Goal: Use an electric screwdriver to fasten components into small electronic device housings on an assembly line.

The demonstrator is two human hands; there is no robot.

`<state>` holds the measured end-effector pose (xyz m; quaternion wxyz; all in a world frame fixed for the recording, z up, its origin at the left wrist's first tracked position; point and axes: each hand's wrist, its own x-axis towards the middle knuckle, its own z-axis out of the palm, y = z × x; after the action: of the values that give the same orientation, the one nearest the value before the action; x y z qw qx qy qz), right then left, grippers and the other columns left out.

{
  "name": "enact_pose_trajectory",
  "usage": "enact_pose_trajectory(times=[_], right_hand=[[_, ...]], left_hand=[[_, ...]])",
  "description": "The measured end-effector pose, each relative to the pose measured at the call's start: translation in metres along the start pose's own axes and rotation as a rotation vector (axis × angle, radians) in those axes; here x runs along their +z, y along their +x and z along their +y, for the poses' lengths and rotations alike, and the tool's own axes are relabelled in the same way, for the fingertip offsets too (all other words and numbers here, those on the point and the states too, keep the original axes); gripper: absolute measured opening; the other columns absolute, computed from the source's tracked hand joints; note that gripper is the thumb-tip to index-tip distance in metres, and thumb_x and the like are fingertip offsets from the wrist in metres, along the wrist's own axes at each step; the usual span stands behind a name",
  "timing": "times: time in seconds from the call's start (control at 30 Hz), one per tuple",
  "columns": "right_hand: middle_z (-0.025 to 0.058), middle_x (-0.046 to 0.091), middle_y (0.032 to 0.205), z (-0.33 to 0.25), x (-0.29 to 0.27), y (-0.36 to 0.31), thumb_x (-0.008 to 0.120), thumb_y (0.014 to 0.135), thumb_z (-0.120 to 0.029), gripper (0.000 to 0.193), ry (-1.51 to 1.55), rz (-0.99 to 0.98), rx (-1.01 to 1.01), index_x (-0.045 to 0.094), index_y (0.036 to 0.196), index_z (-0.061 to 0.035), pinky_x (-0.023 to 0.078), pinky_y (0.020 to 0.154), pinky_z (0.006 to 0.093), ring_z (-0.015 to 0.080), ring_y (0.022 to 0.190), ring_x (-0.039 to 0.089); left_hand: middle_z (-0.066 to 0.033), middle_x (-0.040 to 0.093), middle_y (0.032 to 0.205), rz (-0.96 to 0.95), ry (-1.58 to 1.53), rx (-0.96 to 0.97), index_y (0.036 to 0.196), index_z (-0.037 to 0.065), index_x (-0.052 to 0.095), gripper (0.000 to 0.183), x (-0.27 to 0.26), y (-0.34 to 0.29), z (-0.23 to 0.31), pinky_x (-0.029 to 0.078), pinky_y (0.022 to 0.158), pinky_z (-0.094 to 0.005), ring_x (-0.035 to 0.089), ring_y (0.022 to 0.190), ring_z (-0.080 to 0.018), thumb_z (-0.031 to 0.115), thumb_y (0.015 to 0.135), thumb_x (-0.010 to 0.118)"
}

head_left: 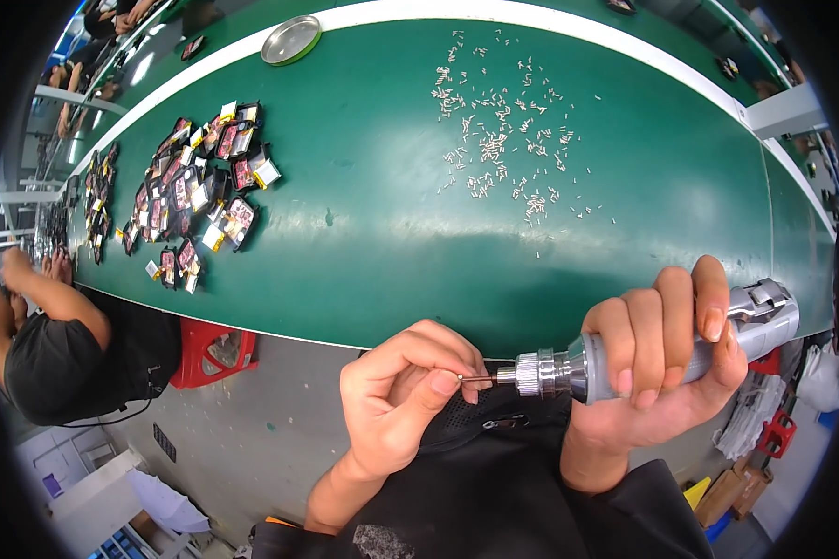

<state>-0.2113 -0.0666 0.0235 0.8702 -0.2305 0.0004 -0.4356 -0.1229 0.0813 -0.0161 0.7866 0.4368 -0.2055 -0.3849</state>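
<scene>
My right hand [657, 349] is wrapped round the grey body of a power screwdriver [592, 368], held level with its tip toward the left. The thin metal bit [480, 378] sticks out of the knurled silver collar. At its end, thumb and index finger of my left hand [405, 391] pinch together over the tip; a tiny bright screw [460, 377] seems to show between them, though the fingers partly hide it. Both hands are over the near edge of the green table. Farther off, many small silver screws [494, 144] lie scattered on the tabletop.
A heap of small black casings with red boards and silver battery packs [182, 186] covers the left of the green table [364, 186]. A round metal dish [291, 40] stands at the far edge. On the left, another person in black [56, 363] sits near a red stool [213, 352].
</scene>
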Motion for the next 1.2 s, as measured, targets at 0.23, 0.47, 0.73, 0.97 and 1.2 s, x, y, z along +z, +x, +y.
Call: enact_pose_trajectory(times=[0.23, 0.47, 0.73, 0.97, 1.2], right_hand=[[0.0014, 0.040, 0.057, -0.001, 0.000, 0.002, 0.051, 0.088, -0.014, 0.014, -0.005, 0.005, 0.014, 0.040, 0.084, -0.0072, 0.040, 0.048, 0.0266, 0.0108, 0.044, 0.040], [0.0023, 0.041, 0.057, -0.006, 0.000, 0.002, 0.051, 0.088, -0.012, 0.013, -0.038, -0.019, 0.010, 0.040, 0.083, -0.0066, 0.041, 0.048, 0.0275, 0.0116, 0.042, 0.041], [0.0032, 0.041, 0.058, -0.009, 0.002, 0.004, 0.050, 0.087, -0.012, 0.012, -0.090, -0.004, 0.030, 0.039, 0.084, -0.0062, 0.040, 0.049, 0.0287, 0.0123, 0.042, 0.042], [0.0034, 0.040, 0.060, -0.003, -0.009, 0.009, 0.048, 0.089, -0.014, 0.013, -0.092, 0.045, 0.020, 0.039, 0.084, -0.0068, 0.039, 0.050, 0.0291, 0.0125, 0.044, 0.041], [0.0022, 0.040, 0.061, 0.010, -0.013, 0.015, 0.046, 0.090, -0.021, 0.014, -0.122, 0.193, 0.011, 0.041, 0.087, -0.0081, 0.038, 0.051, 0.0294, 0.0123, 0.045, 0.039]], left_hand=[[-0.0183, 0.059, 0.086, -0.026, -0.004, 0.005, 0.088, -0.008, 0.059, 0.011, 0.000, 0.003, 0.000, 0.050, 0.068, -0.0331, 0.058, 0.072, -0.0214, 0.003, 0.089, 0.058], [-0.0146, 0.061, 0.073, -0.045, 0.491, 0.176, 0.077, -0.008, 0.060, 0.005, 0.001, 0.011, 0.009, 0.049, 0.059, -0.0300, 0.060, 0.066, -0.0219, -0.008, 0.076, 0.065], [-0.0121, 0.058, 0.068, -0.136, 0.836, 0.426, 0.076, -0.006, 0.060, 0.017, 0.004, 0.023, 0.008, 0.046, 0.054, -0.0307, 0.057, 0.059, -0.0248, -0.013, 0.063, 0.067], [-0.0173, 0.063, 0.077, -0.214, 0.842, 0.378, 0.086, -0.010, 0.061, 0.012, -0.002, 0.032, 0.004, 0.049, 0.061, -0.0318, 0.060, 0.067, -0.0247, 0.001, 0.080, 0.060], [-0.0169, 0.064, 0.094, 0.234, 1.038, 0.410, 0.114, -0.010, 0.056, 0.029, -0.054, 0.062, 0.074, 0.050, 0.073, -0.0307, 0.062, 0.081, -0.0198, 0.001, 0.088, 0.053]])
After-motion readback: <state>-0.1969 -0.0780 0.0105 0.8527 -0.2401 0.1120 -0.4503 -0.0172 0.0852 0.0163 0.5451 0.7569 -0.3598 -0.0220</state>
